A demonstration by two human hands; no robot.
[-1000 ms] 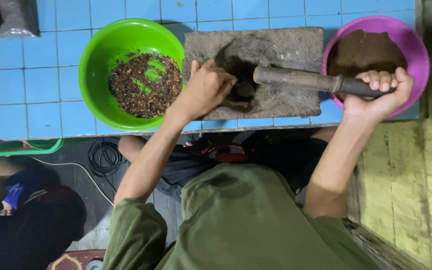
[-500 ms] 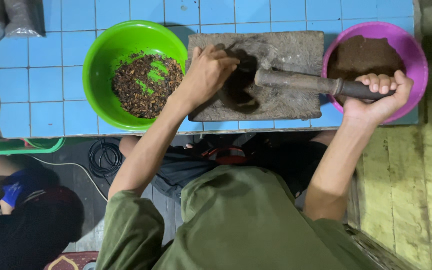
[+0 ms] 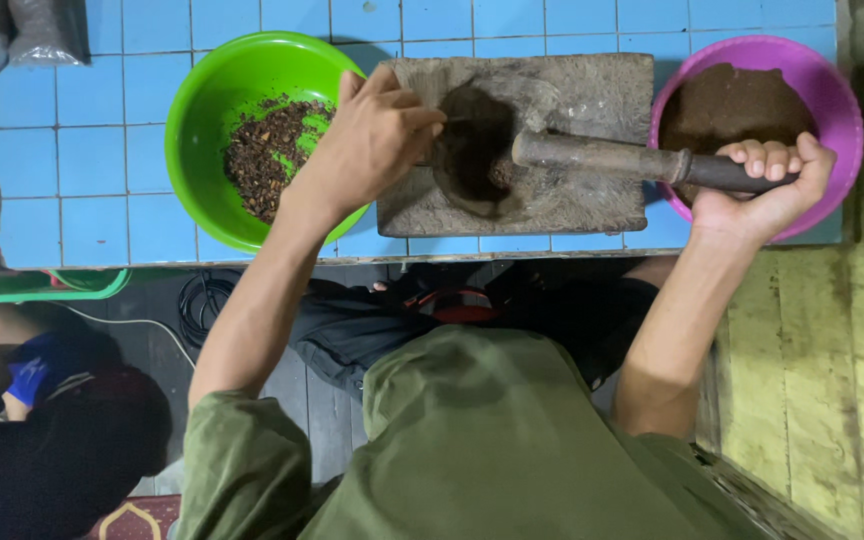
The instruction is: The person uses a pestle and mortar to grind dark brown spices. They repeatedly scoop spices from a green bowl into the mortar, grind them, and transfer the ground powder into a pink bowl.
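Head view, going left to right: I see a green basin (image 3: 257, 135) on the blue tiled surface (image 3: 82, 160), holding coarse brown bits with green flecks. Just right of it, my left hand (image 3: 372, 140) reaches across the basin's rim to the edge of the stone grinding slab (image 3: 542, 140). Its fingers (image 3: 414, 112) are bunched together, their tips at the dark hollow; I cannot tell whether they pinch any of the material. The forearm runs up from lower left, wrist slightly bent.

In the hollow sits a dark ground mass, and on it rests the head of the long pestle (image 3: 612, 158), lying almost level across the slab towards the right. I judge the pestle heavy and rigid, rough at the head and smoother at the dark handle, so the handle end is the place to hold it. The slab looks very heavy and unlikely to shift.

My right hand (image 3: 767, 185) grips that handle end from below, fingers curled tightly over it, just in front of the purple basin (image 3: 832, 95) of fine brown powder. That forearm rises steeply from below.
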